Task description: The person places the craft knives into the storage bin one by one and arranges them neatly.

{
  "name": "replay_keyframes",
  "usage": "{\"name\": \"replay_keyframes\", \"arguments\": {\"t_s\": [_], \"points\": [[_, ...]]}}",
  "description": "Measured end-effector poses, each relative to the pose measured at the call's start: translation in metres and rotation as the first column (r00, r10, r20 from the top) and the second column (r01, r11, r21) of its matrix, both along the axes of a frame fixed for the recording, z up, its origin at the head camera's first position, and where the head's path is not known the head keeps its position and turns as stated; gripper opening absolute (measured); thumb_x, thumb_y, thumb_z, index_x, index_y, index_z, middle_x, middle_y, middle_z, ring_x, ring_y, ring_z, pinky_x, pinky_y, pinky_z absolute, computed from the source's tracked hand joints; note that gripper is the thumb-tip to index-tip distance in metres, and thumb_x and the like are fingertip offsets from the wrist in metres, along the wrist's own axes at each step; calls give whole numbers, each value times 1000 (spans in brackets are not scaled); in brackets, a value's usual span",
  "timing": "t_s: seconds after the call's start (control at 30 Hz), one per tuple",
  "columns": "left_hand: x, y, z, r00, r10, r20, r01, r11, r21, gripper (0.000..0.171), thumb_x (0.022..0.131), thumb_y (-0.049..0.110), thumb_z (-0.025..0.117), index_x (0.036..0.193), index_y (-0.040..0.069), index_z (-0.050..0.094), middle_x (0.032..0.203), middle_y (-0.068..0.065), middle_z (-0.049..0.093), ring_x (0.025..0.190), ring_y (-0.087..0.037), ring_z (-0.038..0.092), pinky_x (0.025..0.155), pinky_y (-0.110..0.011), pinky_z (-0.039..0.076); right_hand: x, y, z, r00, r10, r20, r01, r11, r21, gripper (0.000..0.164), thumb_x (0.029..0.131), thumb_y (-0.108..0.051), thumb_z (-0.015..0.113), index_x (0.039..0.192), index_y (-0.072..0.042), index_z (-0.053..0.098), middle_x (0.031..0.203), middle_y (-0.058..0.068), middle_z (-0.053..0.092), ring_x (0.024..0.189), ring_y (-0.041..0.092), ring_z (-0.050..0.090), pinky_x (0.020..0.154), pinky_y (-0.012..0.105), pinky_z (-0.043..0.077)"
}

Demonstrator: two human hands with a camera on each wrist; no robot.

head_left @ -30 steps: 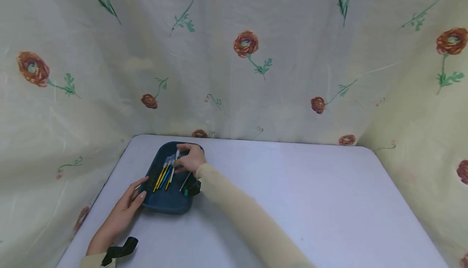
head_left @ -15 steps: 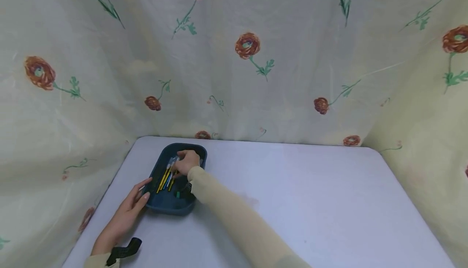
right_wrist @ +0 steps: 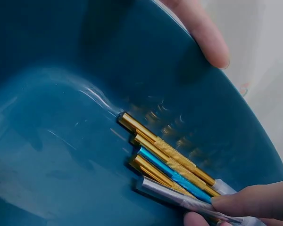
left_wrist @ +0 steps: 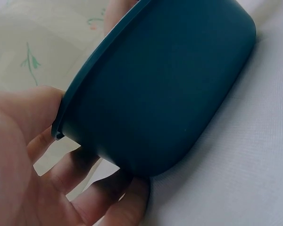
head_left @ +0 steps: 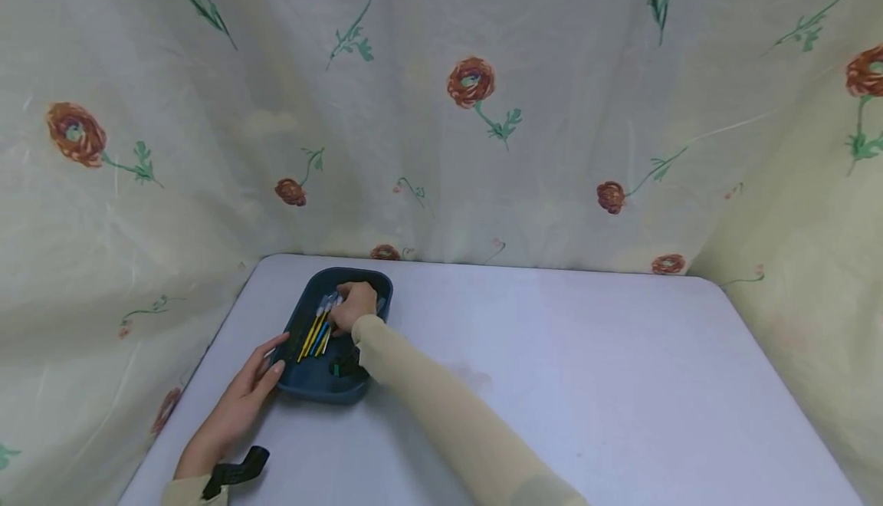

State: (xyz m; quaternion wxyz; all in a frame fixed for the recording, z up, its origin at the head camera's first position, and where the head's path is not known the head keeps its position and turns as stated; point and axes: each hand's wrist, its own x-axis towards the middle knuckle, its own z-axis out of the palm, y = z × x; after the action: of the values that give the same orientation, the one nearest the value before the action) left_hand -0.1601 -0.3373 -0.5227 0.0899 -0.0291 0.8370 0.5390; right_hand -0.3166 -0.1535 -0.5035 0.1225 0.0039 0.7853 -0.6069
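Observation:
A dark blue oblong container (head_left: 324, 392) stands at the table's left. My left hand (head_left: 237, 402) grips its near left rim; the left wrist view shows the thumb at the rim and the fingers against the outer wall (left_wrist: 151, 99). Inside lie several craft knives with knurled metal handles and clear caps: gold ones (right_wrist: 140, 125) and a blue one (right_wrist: 153, 160), side by side. My right hand (head_left: 355, 307) reaches inside and pinches a silver craft knife (right_wrist: 162, 189) near its capped end, beside the gold and blue ones. The right fingertips are partly hidden.
The white table (head_left: 552, 368) extends to the right of the container. A floral curtain (head_left: 441, 130) hangs behind and along both sides. Each wrist wears a black camera mount (head_left: 237, 471).
My right hand has moved slightly lower and deeper into the container. A silver rod that lay apart at the container's right is no longer visible there. The left hand stays at the rim.

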Motion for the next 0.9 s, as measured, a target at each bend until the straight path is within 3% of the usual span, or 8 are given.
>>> {"name": "replay_keyframes", "arguments": {"t_s": [0.27,0.37,0.5,0.9], "points": [[0,1,0,1000,4,10,-4,1000,3,65,119,47,45,174,21,22,182,-21,5,163,-54,10,129,-69,20,-3,-2,-7,1000,21,-16,-21,1000,-7,69,81,24,80,144,-2,71,139,21,68,74,28,77,51,35,64],[1,1,1,1000,7,13,-7,1000,-8,65,119,46,45,174,21,22,182,-21,5,163,-54,10,129,-70,20,-4,-4,-8,1000,16,-22,-16,1000,-11,68,81,24,81,142,-2,71,127,19,69,74,27,76,52,35,64],[0,1,2,1000,11,0,-11,1000,-12,63,120,44,45,174,22,23,182,-21,6,163,-55,11,128,-70,20,-4,-4,-5,1000,12,-19,-12,1000,-21,67,80,24,82,141,-2,72,115,16,65,72,29,76,54,36,65],[1,2,2,1000,5,1,-5,1000,2,64,119,44,46,174,22,23,182,-22,6,163,-55,13,127,-69,23,-1,-6,1,999,-21,24,22,999,-38,62,84,18,84,140,-5,73,107,14,64,77,29,76,60,40,67]]}}
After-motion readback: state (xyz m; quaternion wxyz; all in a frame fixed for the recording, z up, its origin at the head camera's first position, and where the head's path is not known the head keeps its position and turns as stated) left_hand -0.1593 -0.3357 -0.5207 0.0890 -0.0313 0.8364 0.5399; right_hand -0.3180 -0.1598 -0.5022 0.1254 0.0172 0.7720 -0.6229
